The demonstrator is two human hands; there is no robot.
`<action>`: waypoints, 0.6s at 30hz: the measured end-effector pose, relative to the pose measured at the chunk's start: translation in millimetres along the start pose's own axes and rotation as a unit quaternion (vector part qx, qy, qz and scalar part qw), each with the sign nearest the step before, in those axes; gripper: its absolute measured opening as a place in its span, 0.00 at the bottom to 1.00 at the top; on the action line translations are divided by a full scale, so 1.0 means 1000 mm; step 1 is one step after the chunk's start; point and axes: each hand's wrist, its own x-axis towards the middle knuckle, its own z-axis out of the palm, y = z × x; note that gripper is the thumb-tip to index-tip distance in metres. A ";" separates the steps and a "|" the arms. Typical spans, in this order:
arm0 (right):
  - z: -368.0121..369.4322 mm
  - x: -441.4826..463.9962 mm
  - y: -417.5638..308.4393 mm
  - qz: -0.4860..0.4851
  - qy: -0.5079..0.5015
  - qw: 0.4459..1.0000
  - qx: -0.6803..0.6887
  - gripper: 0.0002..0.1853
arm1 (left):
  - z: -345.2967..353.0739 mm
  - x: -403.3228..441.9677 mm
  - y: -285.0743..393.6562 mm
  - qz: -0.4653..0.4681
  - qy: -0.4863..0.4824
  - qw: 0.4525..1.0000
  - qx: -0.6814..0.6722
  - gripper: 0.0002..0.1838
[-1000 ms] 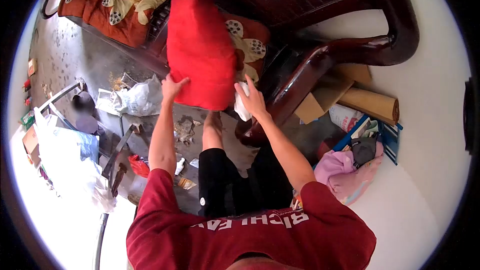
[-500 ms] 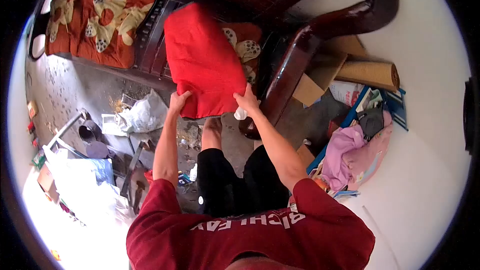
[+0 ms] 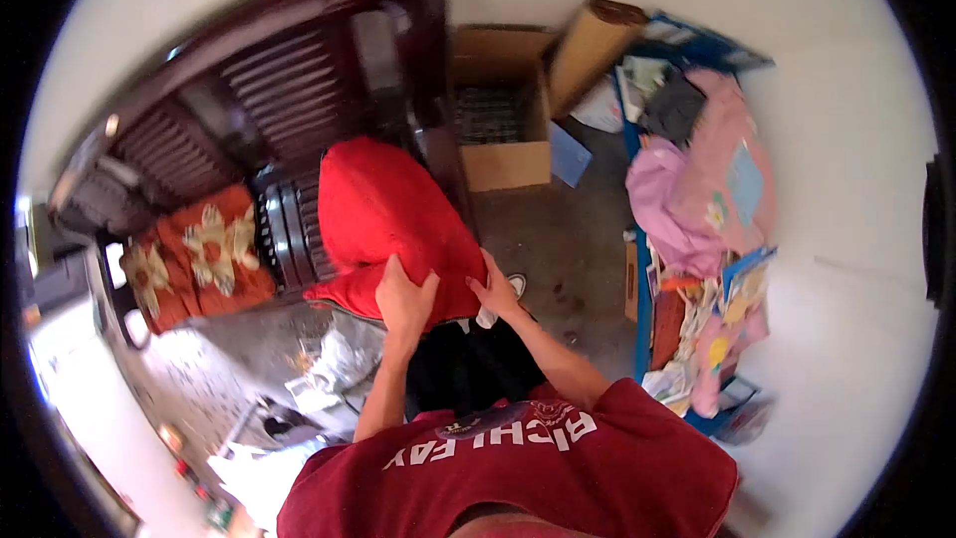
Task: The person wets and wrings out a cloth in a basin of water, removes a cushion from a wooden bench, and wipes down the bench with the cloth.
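Note:
A red cushion [image 3: 398, 209] is held in front of me, its far end over the wooden bench. A dark edge, like a zipper, runs along its near side. My left hand [image 3: 404, 297] is closed on the near part, bunching the fabric. Gripping the near right corner is my right hand [image 3: 496, 289], with the thumb on top. A small white piece [image 3: 486, 319] shows just below that hand; I cannot make out what it is. The far end bulges, and a flap sticks out to the left of my left hand.
The dark wooden bench [image 3: 284, 90] bears an orange patterned seat pad [image 3: 204, 249]. Behind it stand an open cardboard box [image 3: 508, 167] and a brown roll [image 3: 594, 55]. At right, a blue rack [image 3: 643, 319] holds pink clothes [image 3: 722, 149] and papers. A plastic bag [image 3: 344, 359] lies on the floor.
My view has turned to the right, showing more of the box and rack. The cushion has gone from spread flat to bunched and bulging, and my left hand has moved inward along it.

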 end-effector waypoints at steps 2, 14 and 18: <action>-0.011 -0.020 0.016 0.003 0.056 0.998 0.034 0.39 | 0.017 -0.014 0.038 0.068 -0.051 0.996 0.006 0.22; -0.102 -0.126 0.097 -0.188 0.271 0.857 0.397 0.43 | 0.111 -0.152 0.213 0.390 -0.195 0.898 0.058 0.21; -0.101 -0.154 0.153 -0.114 0.366 0.795 0.470 0.40 | 0.128 -0.182 0.248 0.479 -0.302 0.820 0.087 0.23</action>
